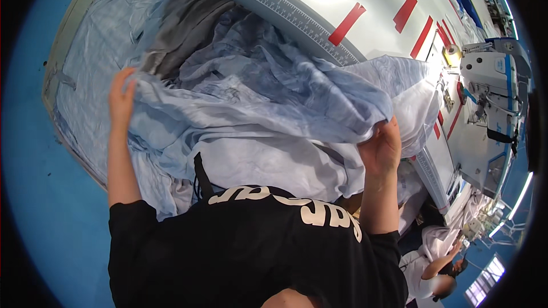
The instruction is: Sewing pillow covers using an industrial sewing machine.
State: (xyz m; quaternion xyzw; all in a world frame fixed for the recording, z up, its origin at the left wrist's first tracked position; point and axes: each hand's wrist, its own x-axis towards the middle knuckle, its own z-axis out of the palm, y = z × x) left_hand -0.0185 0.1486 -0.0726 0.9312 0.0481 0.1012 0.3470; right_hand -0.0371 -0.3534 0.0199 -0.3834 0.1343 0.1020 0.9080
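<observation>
The left hand [121, 100] pinches one edge of a pale blue cloth [257, 102], fingers closed on it; the right hand [379, 148] clenches the opposite edge. The cloth hangs spread between them, raised over a heap of more fabric [188, 28] on the bench [377, 28]. It looks lifted and opened out but not yet laid flat or fed to the sewing machine [491, 91] at right. Open bench lies ahead, past the printed ruler [274, 5] and red tape marks [347, 23]; blue floor [34, 154] lies left.

Both hands, left [121, 100] and right [381, 147], grip a pale blue fabric sheet [257, 102] over the sewing table [342, 0]
</observation>
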